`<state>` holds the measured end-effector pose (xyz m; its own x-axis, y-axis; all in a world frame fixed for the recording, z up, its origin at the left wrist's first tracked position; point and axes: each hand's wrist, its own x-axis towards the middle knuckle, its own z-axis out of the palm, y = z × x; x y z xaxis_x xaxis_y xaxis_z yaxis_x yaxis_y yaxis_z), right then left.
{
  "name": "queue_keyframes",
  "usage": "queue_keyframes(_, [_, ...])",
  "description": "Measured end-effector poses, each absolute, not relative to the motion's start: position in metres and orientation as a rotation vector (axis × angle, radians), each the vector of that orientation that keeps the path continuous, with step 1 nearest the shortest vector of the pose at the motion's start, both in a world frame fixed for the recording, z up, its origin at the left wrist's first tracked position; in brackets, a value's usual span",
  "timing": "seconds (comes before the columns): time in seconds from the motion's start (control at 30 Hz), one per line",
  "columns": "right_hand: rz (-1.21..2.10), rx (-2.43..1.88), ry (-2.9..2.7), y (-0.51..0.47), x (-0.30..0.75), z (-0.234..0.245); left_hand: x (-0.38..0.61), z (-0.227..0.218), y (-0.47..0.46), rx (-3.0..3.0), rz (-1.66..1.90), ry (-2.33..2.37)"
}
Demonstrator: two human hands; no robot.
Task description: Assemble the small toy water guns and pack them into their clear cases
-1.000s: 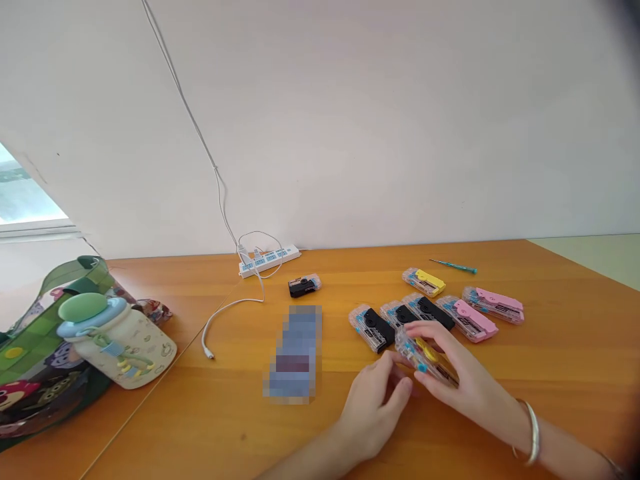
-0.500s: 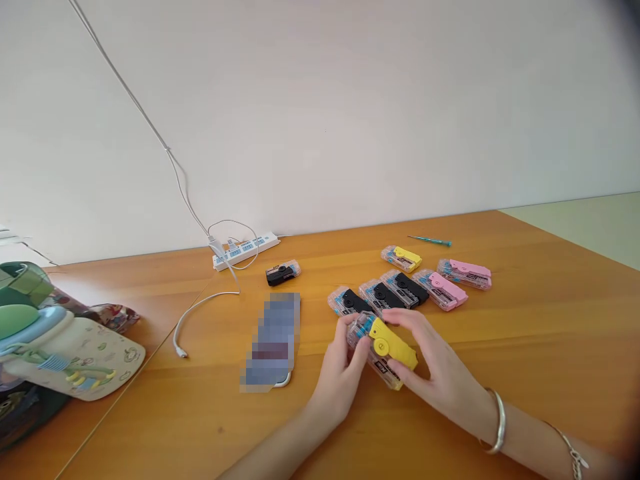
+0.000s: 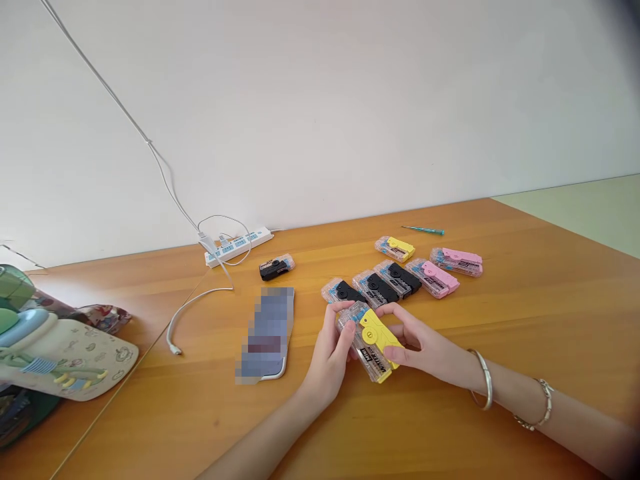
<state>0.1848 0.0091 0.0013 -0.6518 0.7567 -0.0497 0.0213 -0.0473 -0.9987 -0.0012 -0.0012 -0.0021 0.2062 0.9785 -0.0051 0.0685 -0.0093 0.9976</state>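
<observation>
A folded mini water gun, clear plastic with a yellow grip, is held slightly above the table between both hands. My left hand pinches its clear left end, thumb on top. My right hand grips the yellow side, with the thumb on the face and the other fingers behind. Just beyond lie a black water gun, partly covered by the held one, a second black one and a third. Two pink ones and another yellow one rest farther right and back.
A teal screwdriver lies near the wall. To the left are a lone black water gun, a blurred phone, a power strip and a white charging cable. A cream bottle lies at far left.
Both hands have turned the yellow water gun a little, so its printed face shows more fully. My right thumb has shifted onto the yellow part. The whole view has moved slightly.
</observation>
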Motion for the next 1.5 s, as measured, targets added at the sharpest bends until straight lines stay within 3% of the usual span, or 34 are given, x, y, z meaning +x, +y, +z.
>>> queue_keyframes(0.73, [2.044,-0.656,-1.996,0.037,0.22,0.01,-0.003,0.0,-0.007,1.424,0.844,0.794])
queue_keyframes(0.9, [1.748,-0.825,-2.053,0.04,0.22,0.008,-0.002,-0.003,-0.006,1.368,0.84,0.813])
queue_keyframes(1.13, [0.805,-0.896,-2.212,0.025,0.207,0.011,-0.002,0.0,-0.006,1.392,0.895,0.963])
queue_keyframes(1.5, [0.1,-0.773,-2.528,0.019,0.204,0.009,-0.003,-0.002,-0.006,1.529,0.857,0.973])
